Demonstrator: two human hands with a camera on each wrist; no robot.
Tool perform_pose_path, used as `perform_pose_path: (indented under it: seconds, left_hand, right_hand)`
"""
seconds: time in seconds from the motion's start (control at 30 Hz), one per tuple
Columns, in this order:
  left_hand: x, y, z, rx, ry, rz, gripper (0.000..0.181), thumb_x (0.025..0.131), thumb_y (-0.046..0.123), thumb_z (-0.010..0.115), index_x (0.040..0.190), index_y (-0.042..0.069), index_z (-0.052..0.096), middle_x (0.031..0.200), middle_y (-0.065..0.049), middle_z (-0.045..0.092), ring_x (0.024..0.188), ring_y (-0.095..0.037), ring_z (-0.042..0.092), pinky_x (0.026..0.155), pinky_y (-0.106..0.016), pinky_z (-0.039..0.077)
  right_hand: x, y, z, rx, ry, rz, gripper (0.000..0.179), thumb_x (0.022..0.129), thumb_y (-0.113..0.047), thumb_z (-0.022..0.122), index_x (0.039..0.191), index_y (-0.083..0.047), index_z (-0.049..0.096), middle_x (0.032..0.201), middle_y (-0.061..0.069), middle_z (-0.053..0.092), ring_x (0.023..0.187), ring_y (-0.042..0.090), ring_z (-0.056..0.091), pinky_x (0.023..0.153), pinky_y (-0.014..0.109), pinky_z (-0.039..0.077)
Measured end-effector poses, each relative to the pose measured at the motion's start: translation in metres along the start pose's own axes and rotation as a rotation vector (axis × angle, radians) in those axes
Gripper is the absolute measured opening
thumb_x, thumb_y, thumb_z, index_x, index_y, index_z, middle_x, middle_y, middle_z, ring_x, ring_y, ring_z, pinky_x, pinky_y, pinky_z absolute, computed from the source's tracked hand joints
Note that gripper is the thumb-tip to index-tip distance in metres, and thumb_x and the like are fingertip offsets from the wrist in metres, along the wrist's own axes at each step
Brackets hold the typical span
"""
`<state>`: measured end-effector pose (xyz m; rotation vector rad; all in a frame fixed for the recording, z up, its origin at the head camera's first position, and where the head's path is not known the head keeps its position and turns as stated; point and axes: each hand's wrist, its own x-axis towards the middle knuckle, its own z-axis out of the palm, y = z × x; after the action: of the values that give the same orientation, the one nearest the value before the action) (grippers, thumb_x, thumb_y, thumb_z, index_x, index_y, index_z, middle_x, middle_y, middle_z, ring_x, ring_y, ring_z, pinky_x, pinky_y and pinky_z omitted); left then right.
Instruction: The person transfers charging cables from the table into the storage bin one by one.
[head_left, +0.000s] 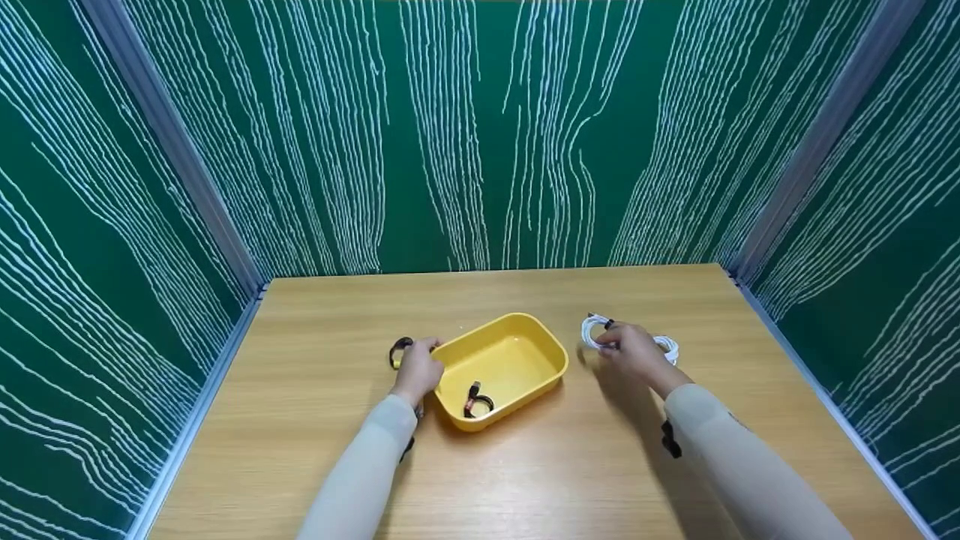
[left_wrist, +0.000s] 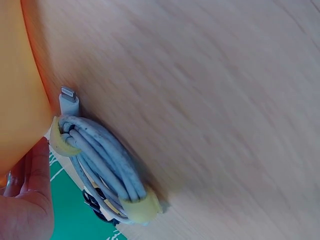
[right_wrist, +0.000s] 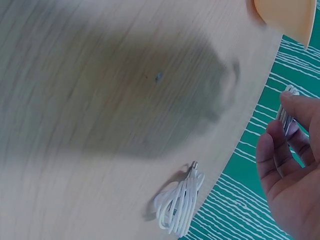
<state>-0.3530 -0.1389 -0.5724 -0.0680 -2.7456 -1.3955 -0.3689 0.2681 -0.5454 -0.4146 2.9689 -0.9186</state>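
Right fingers, white cable pinched between tips

yellow bin: both wrist views' edges cut it off. held white cable: right hand partly hides it.

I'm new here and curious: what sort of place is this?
Probably a small work booth: green, white-streaked walls stand on three sides of a wooden table, with grey posts at the corners.

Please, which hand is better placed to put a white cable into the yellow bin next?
Probably the right hand: it already pinches a coiled white cable, while the left hand holds the yellow bin.
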Motion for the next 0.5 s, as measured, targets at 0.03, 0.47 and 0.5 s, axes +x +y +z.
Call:
perform_pose_path:
  seconds: [0.03,0.47,0.5]
  left_hand:
    - [0.0,0.0,0.0,0.004,-0.001,0.0,0.042,0.083,-0.016,0.052,0.111,0.003,0.078,0.103,-0.015,0.078,0.088,-0.022,0.068,0.079,-0.035,0.06]
    - [0.0,0.002,0.0,-0.021,-0.013,-0.05,0.042,0.087,-0.016,0.053,0.114,0.004,0.078,0.109,-0.016,0.076,0.095,-0.023,0.069,0.084,-0.036,0.061]
    - [0.0,0.002,0.0,-0.022,-0.011,-0.051,0.042,0.086,-0.016,0.053,0.114,0.004,0.078,0.109,-0.016,0.076,0.095,-0.023,0.069,0.085,-0.035,0.061]
  right_hand:
    - [0.0,0.0,0.0,-0.003,-0.001,-0.006,0.022,0.098,0.0,0.072,0.118,0.004,0.08,0.126,0.028,0.072,0.117,0.047,0.067,0.104,0.062,0.054]
    - [-0.005,-0.012,-0.004,0.006,-0.022,0.031,0.027,0.1,0.0,0.068,0.124,0.0,0.08,0.129,0.025,0.071,0.118,0.042,0.066,0.108,0.061,0.054]
    - [-0.006,-0.014,-0.004,0.002,-0.017,0.023,0.027,0.099,0.0,0.069,0.124,0.0,0.08,0.128,0.024,0.071,0.116,0.041,0.066,0.107,0.06,0.054]
